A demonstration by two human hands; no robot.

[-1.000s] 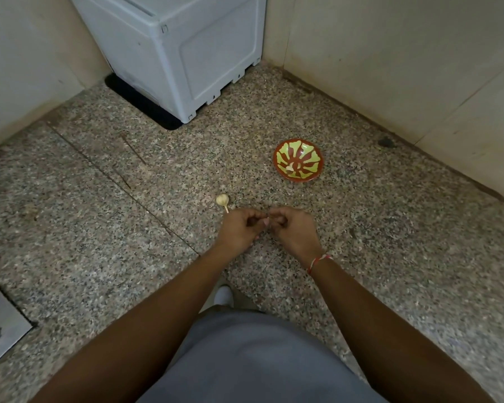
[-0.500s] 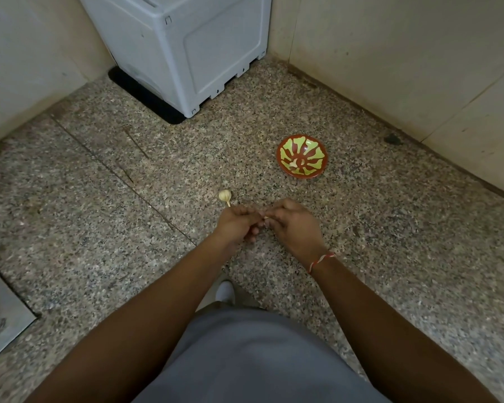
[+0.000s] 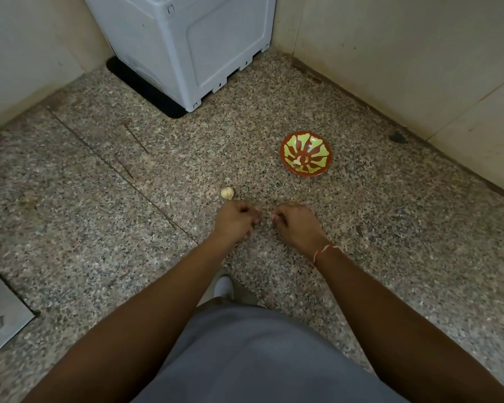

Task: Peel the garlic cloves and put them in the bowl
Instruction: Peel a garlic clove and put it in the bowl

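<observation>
My left hand (image 3: 235, 219) and my right hand (image 3: 296, 225) hover low over the speckled floor, a small gap between them. Both have their fingers curled in. A small pale bit of garlic (image 3: 270, 219) shows at my right fingertips; whatever my left fingers enclose is hidden. A garlic bulb (image 3: 227, 193) lies on the floor just beyond my left hand. The red bowl with a yellow-green pattern (image 3: 317, 146) stands further off to the right, and one peeled clove (image 3: 296, 162) lies in it.
A grey plastic appliance (image 3: 192, 45) stands on a black mat in the far corner. Walls close the space at the left and right. A metal plate (image 3: 3, 318) is set into the floor at the left edge. My grey-clad knee (image 3: 245, 359) fills the lower middle.
My hands were pressed together on the garlic piece; now they have drawn a little apart. The view has shifted slightly, and the bowl and bulb stay in place.
</observation>
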